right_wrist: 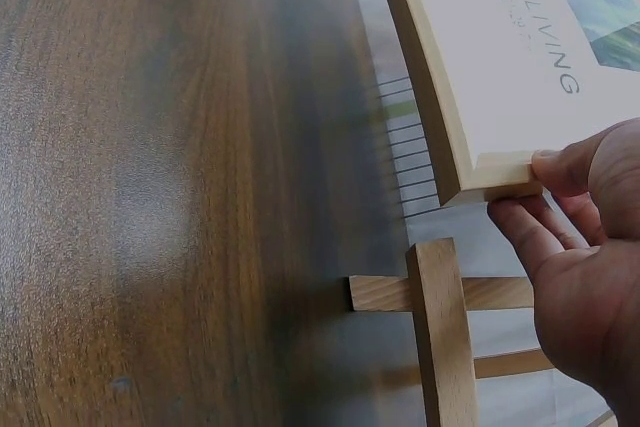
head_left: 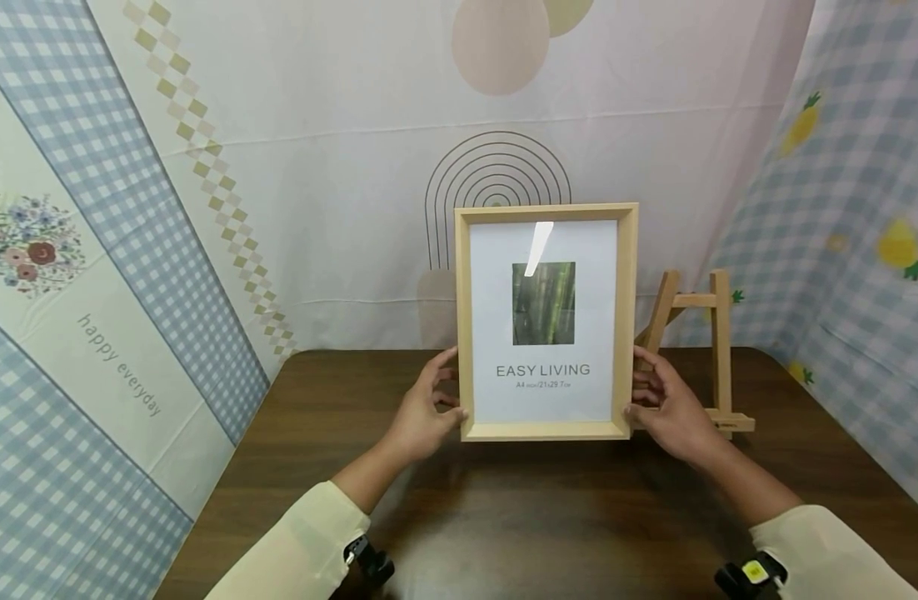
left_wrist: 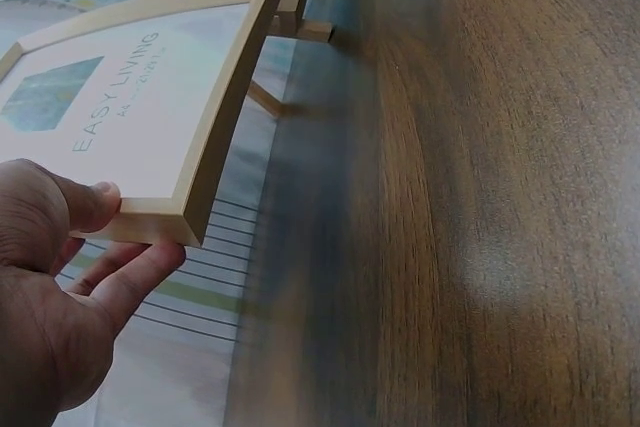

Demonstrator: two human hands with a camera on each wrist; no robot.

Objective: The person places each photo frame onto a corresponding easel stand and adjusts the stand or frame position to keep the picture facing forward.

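Note:
A light wooden picture frame (head_left: 630, 317) is held upright, facing the head camera. Its white insert reads "EASY LIVING" around a small green bamboo picture. My left hand (head_left: 429, 408) grips the lower left side, thumb on the front edge and fingers behind; the left wrist view shows this hand (left_wrist: 70, 277) close by the lower corner. On the other side, my right hand (head_left: 672, 408) pinches the lower right edge in the same way, thumb in front. In both wrist views the frame's bottom edge shows above the table.
A small wooden easel (head_left: 720, 350) stands on the table just right of the frame, behind my right hand. The dark brown wooden table (head_left: 549, 517) reaches back to a printed white cloth (head_left: 339, 208). Blue checked cloths (head_left: 864, 275) hang at both sides.

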